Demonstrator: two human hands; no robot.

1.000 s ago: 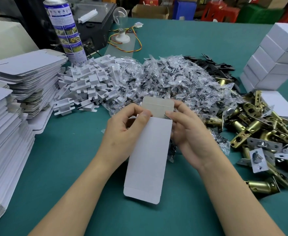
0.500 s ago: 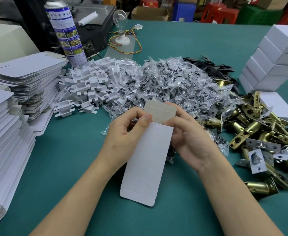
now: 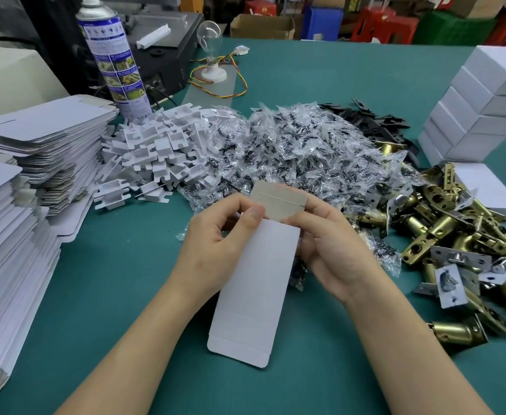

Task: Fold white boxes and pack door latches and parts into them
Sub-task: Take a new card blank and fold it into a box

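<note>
A flat white box blank (image 3: 253,292) hangs tilted above the green table (image 3: 111,295), its grey top flap standing up at the far end. My left hand (image 3: 215,247) pinches the blank's upper left edge with thumb and fingers. My right hand (image 3: 332,250) grips the upper right edge, its forefinger lying across the fold under the flap. Brass door latches (image 3: 455,244) lie heaped at the right. A pile of clear screw bags (image 3: 299,151) sits just beyond my hands, with white plastic inserts (image 3: 155,157) to its left.
Tall stacks of flat box blanks (image 3: 30,181) fill the left side. Folded white boxes (image 3: 482,109) are stacked at the far right. A spray can (image 3: 114,58), a bulb on a wired socket (image 3: 211,55) and black metal plates (image 3: 374,121) stand farther back.
Both hands have shifted the blank slightly left and tilted its lower end further left. The top flap has been raised a little. The grip is unchanged.
</note>
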